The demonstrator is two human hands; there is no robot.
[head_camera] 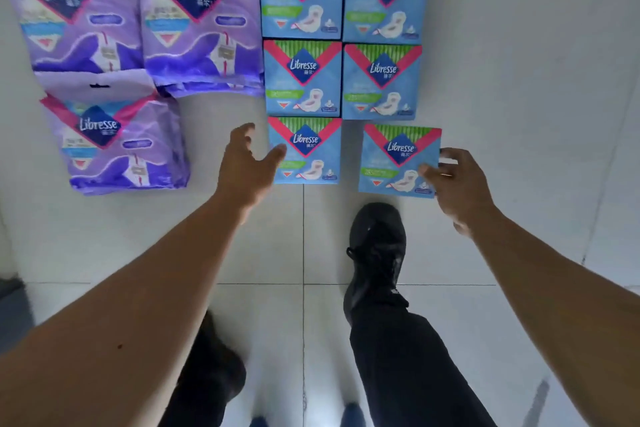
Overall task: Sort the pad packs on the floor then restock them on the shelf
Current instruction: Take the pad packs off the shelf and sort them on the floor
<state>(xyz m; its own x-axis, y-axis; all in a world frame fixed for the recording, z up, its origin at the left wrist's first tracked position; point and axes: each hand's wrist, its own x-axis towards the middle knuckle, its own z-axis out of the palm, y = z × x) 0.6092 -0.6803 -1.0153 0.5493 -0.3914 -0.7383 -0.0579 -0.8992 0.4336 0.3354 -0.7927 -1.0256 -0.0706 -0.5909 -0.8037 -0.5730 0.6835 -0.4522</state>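
Now you're deep in the sorting step: your right hand (457,184) pinches the sixth blue pack (398,163) by its right edge, apart from the blue grid (341,35). Your left hand (247,166) hangs open, fingers spread, just beside the fifth blue pack (306,151). Next, I'd judge, slide yours in flush. Three purple packs (138,35) lie left. Every pack reads "Libresse"; smaller print is illegible.

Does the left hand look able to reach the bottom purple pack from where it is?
Probably yes. The left hand is open above bare floor, and nothing lies between it and the bottom purple pack.
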